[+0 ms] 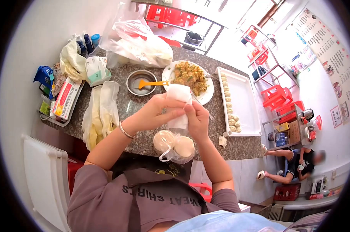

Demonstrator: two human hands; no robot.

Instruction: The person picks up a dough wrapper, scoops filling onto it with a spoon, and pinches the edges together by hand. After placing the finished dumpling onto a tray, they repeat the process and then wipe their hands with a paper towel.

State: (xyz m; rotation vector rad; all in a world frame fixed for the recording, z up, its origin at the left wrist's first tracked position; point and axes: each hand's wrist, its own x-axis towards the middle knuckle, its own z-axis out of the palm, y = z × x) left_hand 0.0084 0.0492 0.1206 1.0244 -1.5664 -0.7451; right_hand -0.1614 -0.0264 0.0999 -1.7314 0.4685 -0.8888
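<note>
Both hands meet over the granite table around a white tissue [178,92]. My left hand [163,112], with a bracelet at its wrist, has its fingers closed on the tissue. My right hand [197,119] pinches the tissue from the other side. Just below them, near the table's front edge, lies a clear plastic bag [182,149] with round pale wrappers in stacks. Beyond the hands is a plate of chopped filling [190,79] with a utensil in it. To its left, an orange spatula [151,83] rests across a metal bowl [135,83].
A white tray [248,104] at the right holds a row of dumplings. White plastic bags [138,44] lie at the back. Pale gloves [101,112], tissues and boxes sit at the left. A scrap of dough [222,141] is near the tray. A person [294,166] sits at far right.
</note>
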